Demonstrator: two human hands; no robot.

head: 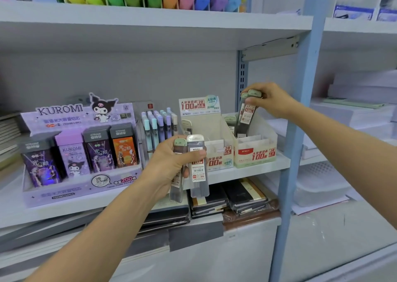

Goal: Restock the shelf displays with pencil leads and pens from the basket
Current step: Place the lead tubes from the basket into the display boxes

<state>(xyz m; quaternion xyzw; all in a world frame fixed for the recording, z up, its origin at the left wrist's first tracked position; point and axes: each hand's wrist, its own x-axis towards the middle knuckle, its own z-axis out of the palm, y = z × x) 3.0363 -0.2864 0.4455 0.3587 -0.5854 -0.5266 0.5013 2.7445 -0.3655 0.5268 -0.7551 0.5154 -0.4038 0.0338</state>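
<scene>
Kuromi display [75,152] sits at the shelf [247,171] left, left hand [169,161] grips two upright lead cases [198,167] in front of the 0.5 box [217,152], right hand [269,99] pinches the tops of green-capped leads [247,115], lower ends inside the 0.7 box [257,155].

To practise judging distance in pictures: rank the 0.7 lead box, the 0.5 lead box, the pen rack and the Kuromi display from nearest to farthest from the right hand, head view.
1. 0.7 lead box, directly below the right hand.
2. 0.5 lead box, next along to the left.
3. Pen rack, mid-shelf.
4. Kuromi display, far left.
</scene>
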